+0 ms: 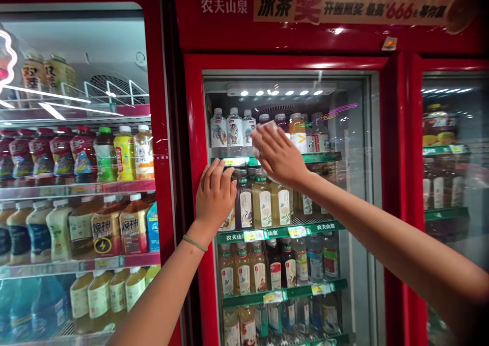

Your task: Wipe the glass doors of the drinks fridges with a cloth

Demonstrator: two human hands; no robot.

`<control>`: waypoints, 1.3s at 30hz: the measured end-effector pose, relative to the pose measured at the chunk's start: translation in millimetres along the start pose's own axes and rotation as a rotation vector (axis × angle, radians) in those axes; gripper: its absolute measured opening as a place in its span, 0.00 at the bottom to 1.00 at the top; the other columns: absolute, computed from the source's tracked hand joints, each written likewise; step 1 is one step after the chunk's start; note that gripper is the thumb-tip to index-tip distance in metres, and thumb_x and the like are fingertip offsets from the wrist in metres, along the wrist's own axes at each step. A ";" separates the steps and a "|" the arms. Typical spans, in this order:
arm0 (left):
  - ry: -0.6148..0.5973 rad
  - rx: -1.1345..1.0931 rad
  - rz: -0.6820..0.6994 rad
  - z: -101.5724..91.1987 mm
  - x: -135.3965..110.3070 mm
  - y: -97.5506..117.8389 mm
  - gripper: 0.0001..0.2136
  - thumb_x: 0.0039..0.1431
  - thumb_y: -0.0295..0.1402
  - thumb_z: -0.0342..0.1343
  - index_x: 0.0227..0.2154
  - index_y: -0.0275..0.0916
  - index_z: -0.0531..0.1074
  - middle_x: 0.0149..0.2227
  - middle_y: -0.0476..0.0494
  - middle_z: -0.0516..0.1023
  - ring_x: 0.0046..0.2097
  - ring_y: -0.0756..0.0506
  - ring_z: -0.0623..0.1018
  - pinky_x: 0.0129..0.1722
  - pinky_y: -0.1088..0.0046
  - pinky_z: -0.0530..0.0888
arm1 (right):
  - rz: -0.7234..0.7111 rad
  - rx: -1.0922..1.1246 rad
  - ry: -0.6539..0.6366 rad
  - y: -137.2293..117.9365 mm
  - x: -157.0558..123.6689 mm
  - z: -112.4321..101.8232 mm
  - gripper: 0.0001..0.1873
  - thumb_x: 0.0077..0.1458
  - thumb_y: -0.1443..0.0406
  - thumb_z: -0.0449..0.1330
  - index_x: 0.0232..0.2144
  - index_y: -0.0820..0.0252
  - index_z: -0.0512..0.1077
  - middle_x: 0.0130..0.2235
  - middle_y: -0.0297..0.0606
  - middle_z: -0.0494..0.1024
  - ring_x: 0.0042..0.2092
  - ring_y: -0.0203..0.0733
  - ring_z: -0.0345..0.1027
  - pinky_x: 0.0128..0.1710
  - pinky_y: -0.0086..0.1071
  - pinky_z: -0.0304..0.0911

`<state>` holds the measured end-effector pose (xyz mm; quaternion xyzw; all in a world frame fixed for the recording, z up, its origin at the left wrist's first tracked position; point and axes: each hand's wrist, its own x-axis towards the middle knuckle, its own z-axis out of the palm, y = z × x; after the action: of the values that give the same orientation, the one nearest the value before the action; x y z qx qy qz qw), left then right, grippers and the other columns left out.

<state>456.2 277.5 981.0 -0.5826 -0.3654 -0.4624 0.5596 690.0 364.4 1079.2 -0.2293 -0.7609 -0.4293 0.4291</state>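
Two hands on the same tall glass door with red metal frame (355,193), the middle one of three cooler fronts in view. The door's long axis is vertical; it faces me and sits shut in the frame.

Right hand (277,155): palm flat on the glass at top-shelf height, fingers straight and close together, pointing up-left. It pins one white cloth (267,127) against the pane. Only the cloth's upper edge shows past the fingertips, the rest is under the palm, so I can't tell its long axis.

Left hand (214,195): lower and to the left, flat at the glass edge right beside the left upright of the frame. Fingers pressed together, pointing up and slightly right, gripping nothing. One thin pale wristband (194,243) on that wrist.

Counts behind the glass:
- four green shelf rails (321,157), horizontal and stacked
- three clear bottles with white labels (234,128) upright at the left of the top shelf, just left of the cloth
- third shelf: three pale tea bottles (243,269), then two dark bottles (281,267) to their right, all upright

The other bottles are partly hidden by hands or glare, so I didn't count them.

The left-hand red cooler (160,132) holds mixed bottles. The right-hand red door (446,183) is mostly reflections.
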 end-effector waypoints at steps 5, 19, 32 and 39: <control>-0.011 -0.015 -0.017 -1.1 1.3 1.2 0.15 0.68 0.30 0.53 0.56 0.40 0.68 0.61 0.33 0.72 0.68 0.36 0.67 0.69 0.47 0.67 | 0.037 0.002 0.030 4.8 0.7 -2.5 0.35 0.72 0.54 0.40 0.75 0.42 0.31 0.76 0.23 0.41 0.76 0.47 0.36 0.76 0.53 0.39; 0.281 -0.219 -0.268 -8.4 -1.4 -5.1 0.14 0.69 0.22 0.45 0.47 0.42 0.73 0.48 0.42 0.72 0.55 0.44 0.75 0.58 0.57 0.76 | 0.022 0.112 0.223 -29.1 32.4 10.4 0.35 0.72 0.55 0.42 0.75 0.47 0.35 0.76 0.31 0.45 0.76 0.51 0.39 0.75 0.57 0.37; 0.407 -0.263 -0.562 -9.3 -0.8 -6.3 0.07 0.68 0.26 0.52 0.45 0.40 0.73 0.42 0.42 0.75 0.47 0.45 0.76 0.48 0.64 0.76 | -0.185 0.195 0.186 -57.9 54.1 17.2 0.34 0.73 0.59 0.44 0.75 0.48 0.37 0.75 0.30 0.49 0.76 0.47 0.40 0.75 0.54 0.41; 0.419 -0.304 -0.571 -9.1 -0.7 -7.6 0.08 0.67 0.25 0.50 0.44 0.40 0.73 0.42 0.42 0.76 0.45 0.47 0.77 0.44 0.68 0.76 | -0.133 0.183 0.217 -67.4 60.5 19.4 0.33 0.72 0.60 0.45 0.75 0.47 0.41 0.75 0.30 0.50 0.75 0.47 0.42 0.75 0.54 0.41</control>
<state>447.6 269.4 982.2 -0.4267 -0.3179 -0.7575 0.3782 600.9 344.2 1094.8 -0.0903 -0.7596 -0.4078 0.4985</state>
